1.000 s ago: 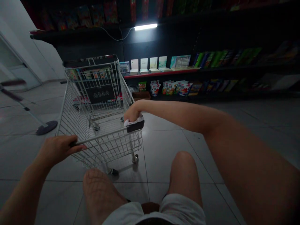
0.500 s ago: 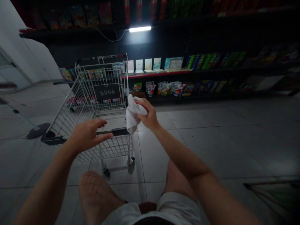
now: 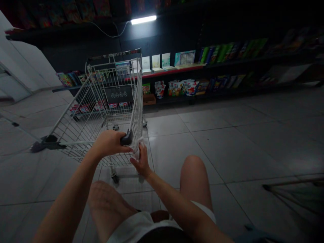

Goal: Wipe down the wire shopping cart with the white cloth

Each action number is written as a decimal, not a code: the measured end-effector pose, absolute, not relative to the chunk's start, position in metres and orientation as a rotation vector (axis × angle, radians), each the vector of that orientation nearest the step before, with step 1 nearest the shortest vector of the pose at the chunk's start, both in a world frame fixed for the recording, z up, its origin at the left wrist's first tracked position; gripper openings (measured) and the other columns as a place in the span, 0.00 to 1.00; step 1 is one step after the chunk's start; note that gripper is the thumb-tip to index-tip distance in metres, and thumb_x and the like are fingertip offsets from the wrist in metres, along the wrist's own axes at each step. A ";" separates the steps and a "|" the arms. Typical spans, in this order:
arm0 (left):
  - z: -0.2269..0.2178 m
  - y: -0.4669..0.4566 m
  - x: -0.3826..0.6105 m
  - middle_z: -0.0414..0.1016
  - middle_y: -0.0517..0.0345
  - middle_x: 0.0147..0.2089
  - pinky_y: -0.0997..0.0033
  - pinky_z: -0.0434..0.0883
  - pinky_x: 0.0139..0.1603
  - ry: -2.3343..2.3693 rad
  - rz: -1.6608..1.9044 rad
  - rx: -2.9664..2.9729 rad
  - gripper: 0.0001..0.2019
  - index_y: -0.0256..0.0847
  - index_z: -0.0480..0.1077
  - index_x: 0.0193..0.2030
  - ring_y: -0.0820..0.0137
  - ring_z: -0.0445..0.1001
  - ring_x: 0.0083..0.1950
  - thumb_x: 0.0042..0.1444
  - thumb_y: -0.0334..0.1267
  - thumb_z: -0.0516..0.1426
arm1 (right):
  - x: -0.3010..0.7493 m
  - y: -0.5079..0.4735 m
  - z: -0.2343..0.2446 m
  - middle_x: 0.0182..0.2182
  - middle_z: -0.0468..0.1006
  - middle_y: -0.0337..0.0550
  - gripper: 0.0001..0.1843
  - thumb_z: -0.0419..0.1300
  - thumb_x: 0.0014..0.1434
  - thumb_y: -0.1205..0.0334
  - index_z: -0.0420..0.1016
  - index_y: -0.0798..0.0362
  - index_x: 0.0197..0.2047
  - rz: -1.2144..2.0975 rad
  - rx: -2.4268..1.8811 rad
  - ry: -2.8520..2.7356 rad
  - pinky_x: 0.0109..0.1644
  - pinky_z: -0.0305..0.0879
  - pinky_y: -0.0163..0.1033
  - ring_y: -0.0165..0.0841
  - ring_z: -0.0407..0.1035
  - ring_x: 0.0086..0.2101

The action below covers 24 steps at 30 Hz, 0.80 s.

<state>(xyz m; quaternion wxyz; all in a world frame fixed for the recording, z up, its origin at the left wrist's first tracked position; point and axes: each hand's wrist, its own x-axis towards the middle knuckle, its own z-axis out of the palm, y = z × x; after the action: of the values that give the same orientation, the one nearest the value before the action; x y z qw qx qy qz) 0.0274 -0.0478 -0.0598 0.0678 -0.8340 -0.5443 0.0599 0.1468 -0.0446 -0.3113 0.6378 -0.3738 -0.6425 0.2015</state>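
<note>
A wire shopping cart stands in front of me, its near rim facing my knees. My left hand is closed over the rim bar beside the dark plastic corner piece. Just below that corner, my right hand grips a white cloth and presses it against the cart's near right corner. Part of the cloth is hidden behind the right fingers. The cart's basket holds nothing that I can see.
Dark shelves with books and snack bags run behind the cart, lit by a tube lamp. A pole with a dark base stands at the left. A thin-framed object lies at the lower right.
My right hand has brought the cloth down from above the rim to just below the corner. My left hand has moved right and closed on the rim. The cart has turned slightly.
</note>
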 end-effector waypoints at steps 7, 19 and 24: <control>-0.054 -0.051 0.017 0.71 0.58 0.23 0.70 0.51 0.28 -1.705 -0.001 -2.713 0.31 0.42 0.71 0.29 0.70 0.67 0.26 0.63 0.61 0.38 | 0.157 0.011 -0.294 0.43 0.75 0.49 0.22 0.53 0.63 0.46 0.70 0.55 0.50 0.638 -0.975 -1.152 0.54 0.68 0.47 0.36 0.70 0.46; -0.065 -0.053 0.001 0.71 0.55 0.24 0.70 0.49 0.28 -1.563 -0.080 -2.639 0.32 0.41 0.70 0.28 0.69 0.67 0.27 0.63 0.61 0.37 | 0.120 -0.063 -0.290 0.49 0.70 0.51 0.18 0.51 0.65 0.58 0.70 0.53 0.55 0.446 -0.895 -1.277 0.59 0.64 0.48 0.38 0.63 0.53; -0.064 -0.057 -0.003 0.68 0.56 0.21 0.70 0.49 0.28 -1.569 -0.093 -2.624 0.31 0.41 0.69 0.27 0.70 0.65 0.25 0.63 0.61 0.38 | 0.154 -0.064 -0.248 0.41 0.73 0.45 0.13 0.54 0.60 0.65 0.73 0.50 0.48 0.360 -0.779 -1.393 0.55 0.67 0.44 0.36 0.67 0.47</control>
<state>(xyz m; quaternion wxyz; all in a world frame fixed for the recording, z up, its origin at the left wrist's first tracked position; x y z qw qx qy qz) -0.0034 -0.0575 -0.0643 0.0415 -0.8572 -0.5124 -0.0303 0.1539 -0.0641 -0.2478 0.6836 -0.3473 -0.6215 0.1604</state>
